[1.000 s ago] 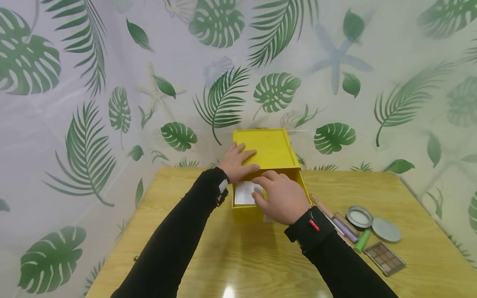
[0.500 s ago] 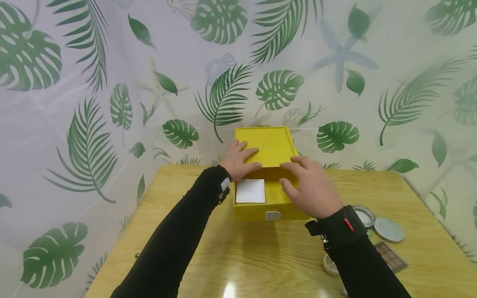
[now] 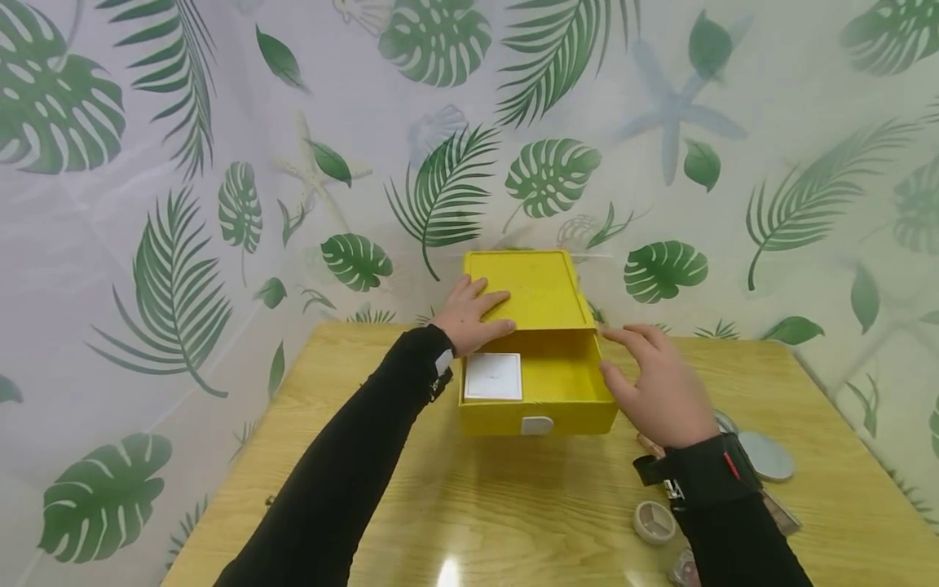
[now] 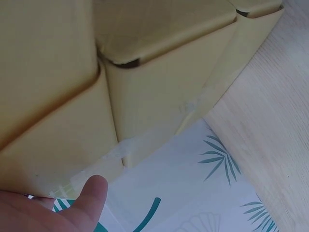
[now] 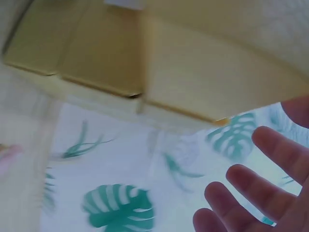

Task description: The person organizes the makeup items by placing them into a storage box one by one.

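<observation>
A small yellow drawer chest [image 3: 546, 285] stands on the table with its upper drawer [image 3: 491, 419] pulled out toward me. Inside the drawer, at the left, lies a white square box [image 3: 493, 377]; bare yellow floor shows to its right. A white pull tab [image 3: 537, 425] is on the drawer's front. My left hand [image 3: 473, 316] rests on the chest's top at the left edge, fingers spread. Beside the drawer's right wall is my right hand [image 3: 663, 387], holding nothing. In the right wrist view its fingers [image 5: 263, 191] are apart, near the yellow chest [image 5: 203, 72].
At the right of the table are a round cream-coloured pan [image 3: 654, 523], a flat grey disc [image 3: 766, 455] and a palette [image 3: 782, 515] partly behind the right sleeve. A clear-looking small item [image 3: 684, 568] lies near the front. Leaf-printed cloth [image 3: 455, 196] hangs behind the table.
My right hand has moved right, from over the drawer to beyond its right wall, uncovering the white box and the drawer's inside. The left hand stays on the chest's top.
</observation>
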Demonstrator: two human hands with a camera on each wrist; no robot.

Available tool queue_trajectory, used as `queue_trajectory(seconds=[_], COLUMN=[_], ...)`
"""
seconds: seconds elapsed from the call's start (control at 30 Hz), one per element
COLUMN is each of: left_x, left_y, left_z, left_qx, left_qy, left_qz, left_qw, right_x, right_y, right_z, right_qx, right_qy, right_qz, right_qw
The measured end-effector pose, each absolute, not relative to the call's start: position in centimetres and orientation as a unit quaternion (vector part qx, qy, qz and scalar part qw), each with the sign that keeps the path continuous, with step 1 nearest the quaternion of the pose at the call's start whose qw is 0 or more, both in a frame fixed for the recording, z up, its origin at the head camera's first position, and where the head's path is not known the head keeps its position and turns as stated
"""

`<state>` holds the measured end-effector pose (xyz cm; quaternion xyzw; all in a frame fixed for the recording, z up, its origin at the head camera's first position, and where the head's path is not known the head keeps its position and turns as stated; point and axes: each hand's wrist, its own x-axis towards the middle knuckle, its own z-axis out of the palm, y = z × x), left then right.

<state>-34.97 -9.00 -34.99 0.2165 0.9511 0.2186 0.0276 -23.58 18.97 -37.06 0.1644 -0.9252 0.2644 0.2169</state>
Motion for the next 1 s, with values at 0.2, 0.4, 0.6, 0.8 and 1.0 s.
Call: queue_trajectory(seconds=[0.2,0.4,0.6,0.8,1.0], left_x=[-35.0,-35.1,-35.2,-35.1,-35.0], left_y=[-9.0,-9.0,-9.1,-8.9,-9.3], left_z=[-35.1,-35.1,-35.0,-35.0,-35.0], left_qx=[0.22,0.22,0.211,0.22,0.215], left_qy=[0.949,0.949,0.952,0.949,0.95], left_qz=[0.222,0.224,0.221,0.221,0.222], left_qw=[0.03,0.036,0.036,0.039,0.04], right_x=[-23.6,-23.9,-24.1,-23.6,-23.9], right_y=[21.8,24.5,26.4,28.8,30.5], right_z=[-40.5,-43.3,-45.2,-46.9,-47.7], right_qx=[0.126,0.088,0.064,0.034,0.023], right_qy=[-0.936,-0.949,-0.955,-0.969,-0.976], right_qz=[0.28,0.259,0.25,0.228,0.211], right_qw=[0.174,0.159,0.144,0.088,0.042])
